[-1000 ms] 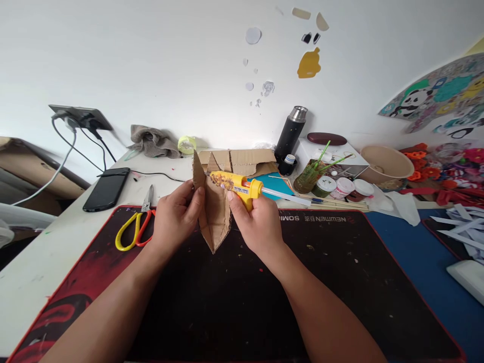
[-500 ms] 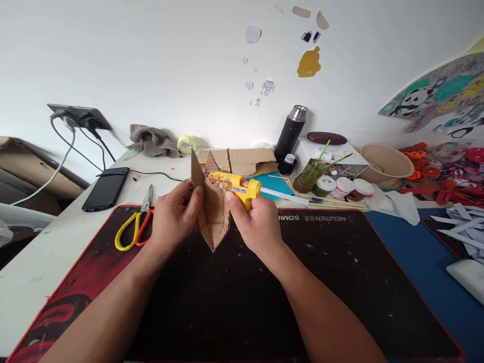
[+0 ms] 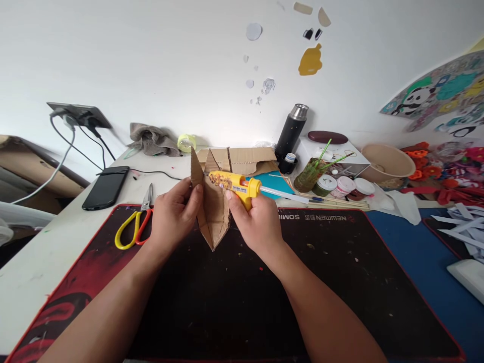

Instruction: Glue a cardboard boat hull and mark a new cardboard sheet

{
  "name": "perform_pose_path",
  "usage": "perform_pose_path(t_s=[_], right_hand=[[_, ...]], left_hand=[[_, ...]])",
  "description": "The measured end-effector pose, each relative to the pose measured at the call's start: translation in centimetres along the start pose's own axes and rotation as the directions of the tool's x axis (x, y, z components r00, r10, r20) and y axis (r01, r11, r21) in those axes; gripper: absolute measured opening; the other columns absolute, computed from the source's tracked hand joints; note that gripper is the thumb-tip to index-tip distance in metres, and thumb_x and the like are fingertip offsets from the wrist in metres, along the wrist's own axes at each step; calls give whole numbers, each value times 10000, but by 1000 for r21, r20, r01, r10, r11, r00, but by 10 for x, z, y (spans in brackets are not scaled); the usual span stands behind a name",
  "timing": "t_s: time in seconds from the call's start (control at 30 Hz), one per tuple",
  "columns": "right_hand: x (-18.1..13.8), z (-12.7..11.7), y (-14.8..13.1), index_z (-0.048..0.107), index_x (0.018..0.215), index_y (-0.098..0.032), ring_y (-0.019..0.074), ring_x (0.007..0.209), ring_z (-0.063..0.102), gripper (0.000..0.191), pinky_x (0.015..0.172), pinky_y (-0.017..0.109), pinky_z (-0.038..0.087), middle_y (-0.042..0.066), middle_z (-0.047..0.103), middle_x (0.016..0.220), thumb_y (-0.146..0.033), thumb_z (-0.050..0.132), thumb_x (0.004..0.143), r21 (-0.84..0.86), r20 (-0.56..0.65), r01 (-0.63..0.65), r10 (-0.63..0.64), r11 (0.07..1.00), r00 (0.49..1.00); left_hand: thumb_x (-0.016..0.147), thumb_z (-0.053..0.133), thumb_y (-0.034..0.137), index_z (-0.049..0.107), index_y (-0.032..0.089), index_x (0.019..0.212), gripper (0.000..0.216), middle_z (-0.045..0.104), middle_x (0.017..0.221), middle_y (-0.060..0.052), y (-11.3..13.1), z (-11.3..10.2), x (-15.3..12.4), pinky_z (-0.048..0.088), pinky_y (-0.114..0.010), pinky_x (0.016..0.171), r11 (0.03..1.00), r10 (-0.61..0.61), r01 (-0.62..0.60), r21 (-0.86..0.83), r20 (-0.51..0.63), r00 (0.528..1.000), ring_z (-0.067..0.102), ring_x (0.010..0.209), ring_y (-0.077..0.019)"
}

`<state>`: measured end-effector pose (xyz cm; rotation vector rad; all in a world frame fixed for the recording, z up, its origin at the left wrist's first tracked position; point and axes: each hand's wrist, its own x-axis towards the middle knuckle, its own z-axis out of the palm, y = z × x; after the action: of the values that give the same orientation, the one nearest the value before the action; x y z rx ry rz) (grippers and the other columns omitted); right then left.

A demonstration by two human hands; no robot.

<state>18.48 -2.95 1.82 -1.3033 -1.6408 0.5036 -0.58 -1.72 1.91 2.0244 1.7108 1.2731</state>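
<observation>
My left hand [image 3: 176, 209] pinches the left side of a folded cardboard piece [image 3: 215, 212], thumb on its inner face. The piece stands up over the mat, with pointed tips at the top and one point at the bottom. A yellow hot glue gun [image 3: 238, 186] is gripped in my right hand [image 3: 259, 222]. Its nozzle end points left, into the fold of the cardboard; the tip itself is hard to make out. A clear glue stick [image 3: 283, 194] juts from the gun's back end.
Scissors [image 3: 138, 222] with yellow and red handles lie left of my left hand, near a black phone [image 3: 106, 188]. Behind are flat cardboard [image 3: 249, 157], a thermos [image 3: 291, 132], paint jars [image 3: 343, 187] and a cup of green-handled tools [image 3: 310, 175]. A dark mat [image 3: 302, 302] lies below.
Hardly anything differs. The view has shifted very slightly, while both hands, the cardboard and the glue gun keep their places relative to one another.
</observation>
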Motion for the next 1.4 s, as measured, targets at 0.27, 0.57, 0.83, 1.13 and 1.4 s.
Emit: perform_pose_path(t_s=[0.27, 0.57, 0.83, 1.13, 1.4], right_hand=[[0, -1, -1, 651, 729, -229, 189, 594, 609, 446, 594, 317, 438, 37, 684, 633, -560, 592, 1023, 32, -1, -15, 15, 999, 1000], [0, -2, -2, 539, 657, -249, 173, 563, 539, 477, 573, 317, 402, 0, 562, 557, -562, 597, 1012, 64, -4, -44, 44, 997, 999], [0, -2, -2, 560, 663, -249, 185, 592, 567, 473, 577, 309, 425, -8, 527, 532, -563, 604, 1012, 89, -3, -46, 46, 995, 999], [0, -2, -2, 575, 673, -252, 189, 591, 579, 460, 593, 312, 450, -4, 534, 536, -561, 605, 1013, 107, -10, -32, 34, 994, 999], [1, -3, -2, 520, 647, -255, 185, 607, 591, 484, 600, 313, 451, 0, 544, 549, -563, 596, 1014, 117, -5, -47, 48, 992, 999]], left_hand=[[982, 553, 385, 412, 247, 711, 335, 402, 541, 65, 2, 0, 0, 286, -259, 513, 1000, -16, 16, -4, 7, 1000, 363, 510, -122], [982, 554, 396, 414, 245, 705, 345, 412, 543, 66, 1, 0, -1, 292, -255, 519, 1000, -15, 15, 0, 22, 1000, 375, 517, -119], [976, 549, 379, 422, 248, 706, 325, 416, 523, 68, 1, 1, 0, 280, -265, 515, 1000, -3, 3, 13, 28, 1000, 366, 495, -120], [986, 544, 392, 412, 249, 705, 342, 427, 534, 59, 1, 2, -2, 295, -272, 532, 1000, -14, 13, 15, 48, 999, 381, 509, -127], [979, 544, 413, 393, 252, 692, 362, 392, 528, 67, 0, 5, -2, 270, -278, 518, 1000, -10, 9, 10, 59, 998, 359, 499, -125]])
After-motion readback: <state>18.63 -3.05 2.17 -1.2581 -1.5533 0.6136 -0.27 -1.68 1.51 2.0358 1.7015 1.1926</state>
